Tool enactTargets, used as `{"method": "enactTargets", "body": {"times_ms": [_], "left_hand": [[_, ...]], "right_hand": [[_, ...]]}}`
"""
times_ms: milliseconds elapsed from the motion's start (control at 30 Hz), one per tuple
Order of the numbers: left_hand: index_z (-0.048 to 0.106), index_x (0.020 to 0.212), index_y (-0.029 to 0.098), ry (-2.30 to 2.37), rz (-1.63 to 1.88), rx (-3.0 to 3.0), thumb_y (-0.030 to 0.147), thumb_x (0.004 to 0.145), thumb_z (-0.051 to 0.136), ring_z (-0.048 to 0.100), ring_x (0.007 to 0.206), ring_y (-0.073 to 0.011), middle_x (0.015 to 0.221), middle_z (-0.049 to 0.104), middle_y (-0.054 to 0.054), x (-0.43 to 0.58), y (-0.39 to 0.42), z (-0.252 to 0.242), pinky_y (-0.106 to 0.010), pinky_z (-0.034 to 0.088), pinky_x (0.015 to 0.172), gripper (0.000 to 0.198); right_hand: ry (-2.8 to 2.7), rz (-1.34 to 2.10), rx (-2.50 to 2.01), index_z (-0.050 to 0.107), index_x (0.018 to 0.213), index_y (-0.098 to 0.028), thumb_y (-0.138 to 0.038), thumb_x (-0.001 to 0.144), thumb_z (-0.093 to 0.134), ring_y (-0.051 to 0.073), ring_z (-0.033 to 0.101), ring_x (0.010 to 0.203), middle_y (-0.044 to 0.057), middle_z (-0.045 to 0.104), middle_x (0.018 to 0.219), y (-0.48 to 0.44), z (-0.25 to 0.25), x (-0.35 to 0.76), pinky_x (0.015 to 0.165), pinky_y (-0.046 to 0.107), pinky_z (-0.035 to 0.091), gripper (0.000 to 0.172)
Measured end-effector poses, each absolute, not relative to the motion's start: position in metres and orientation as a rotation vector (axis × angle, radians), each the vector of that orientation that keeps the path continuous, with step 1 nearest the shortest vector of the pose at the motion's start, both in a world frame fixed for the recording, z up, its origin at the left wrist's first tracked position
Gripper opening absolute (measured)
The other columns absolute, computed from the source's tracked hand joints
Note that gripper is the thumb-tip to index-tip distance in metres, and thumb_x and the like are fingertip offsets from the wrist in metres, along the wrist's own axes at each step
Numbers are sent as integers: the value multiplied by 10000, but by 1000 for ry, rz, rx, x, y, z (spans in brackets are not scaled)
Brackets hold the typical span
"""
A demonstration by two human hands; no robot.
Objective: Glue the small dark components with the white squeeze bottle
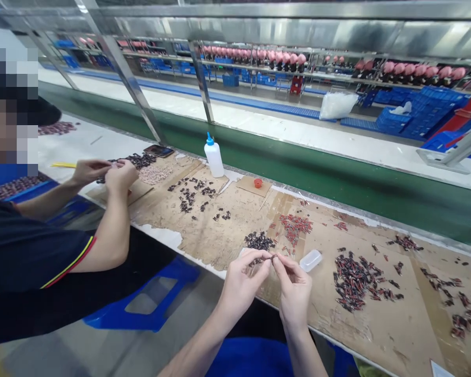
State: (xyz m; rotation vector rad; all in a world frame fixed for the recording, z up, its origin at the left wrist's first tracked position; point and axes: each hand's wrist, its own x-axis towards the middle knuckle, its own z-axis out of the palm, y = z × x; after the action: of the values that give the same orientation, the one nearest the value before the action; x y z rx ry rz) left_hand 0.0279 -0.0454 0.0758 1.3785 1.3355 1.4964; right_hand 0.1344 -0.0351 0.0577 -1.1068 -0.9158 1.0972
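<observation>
My left hand and my right hand meet above the near edge of the cardboard-covered bench. Both pinch a tiny dark part between their fingertips. Just beyond my fingers lies a small heap of black parts, with a cluster of red parts behind it. A small clear plastic cup lies on its side right of my hands. A larger pile of mixed black and red parts spreads out further right.
A co-worker in a dark shirt sits at the left, with both hands working over another heap of parts. A white squeeze bottle with a blue cap, a red cap, a green conveyor belt and blue stools are nearby.
</observation>
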Motion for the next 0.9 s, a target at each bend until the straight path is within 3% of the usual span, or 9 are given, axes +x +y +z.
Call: {"method": "enactTargets", "body": {"times_ms": [500,667,800,900], "left_hand": [[709,850,179,1255,1372,1458,209,848,601,676,834,-178,853,719,-64,43,-42,49,-280,540,782,111],[654,1156,206,1249,1295,1725,227,866,612,660,955,-209,991,734,-84,42,-24,29,-369,511,892,294],[695,1046,233,1504,1197,2025,129,888,531,621,964,-232,961,739,-75,26,-7,13,-444,456,913,251],[718,904,249,1554,988,2225,70,841,568,578,1028,-257,892,733,-59,23,-1,5,-510,372,978,242]], "right_hand": [[-1219,943,-1135,762,796,-213,-338,732,715,200,689,733,60,740,780,-32,39,169,709,341,581,149],[-1211,529,-1506,736,872,-169,-431,771,650,234,680,795,114,738,896,-33,25,240,809,408,542,294],[-1148,-12,-1828,730,923,-134,-528,802,545,290,659,882,177,717,1010,-35,29,291,872,462,491,451],[-1207,-90,-1918,732,942,-139,-594,820,495,281,654,816,169,722,961,-33,37,288,806,418,490,527]]}}
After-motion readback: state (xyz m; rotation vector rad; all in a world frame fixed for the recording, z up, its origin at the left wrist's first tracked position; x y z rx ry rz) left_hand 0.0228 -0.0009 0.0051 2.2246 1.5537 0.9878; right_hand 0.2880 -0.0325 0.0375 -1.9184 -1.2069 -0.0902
